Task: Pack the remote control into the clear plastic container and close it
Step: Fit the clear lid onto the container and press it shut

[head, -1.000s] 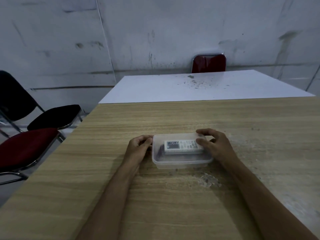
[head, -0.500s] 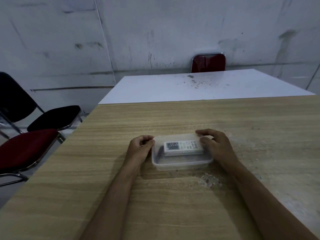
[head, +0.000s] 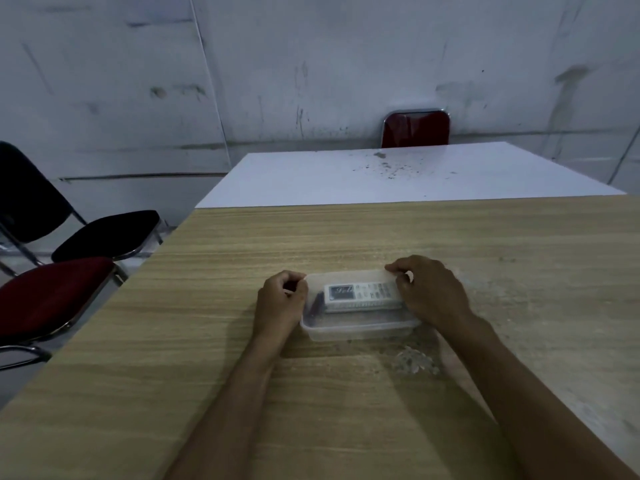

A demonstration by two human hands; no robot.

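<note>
A clear plastic container (head: 356, 330) stands on the wooden table (head: 207, 341) in front of me. Inside it lies a white remote control (head: 360, 295) with a small dark display at its left end, seen through a clear lid on top. My left hand (head: 280, 303) curls against the container's left end, thumb and fingers on the far-left corner of the lid. My right hand (head: 429, 292) covers the right end, fingers pinching the far-right corner of the lid. The remote's right end is hidden under that hand.
A whitish scuffed patch (head: 414, 362) marks the table just in front of the container. A white table (head: 398, 174) with dark specks abuts the far edge, a red chair (head: 415, 128) behind it. A red chair (head: 52, 296) and a black one (head: 107, 233) stand at the left.
Both hands stay on the container's ends. My right hand's fingers have shifted slightly along the far-right corner of the lid. The container has not moved.
</note>
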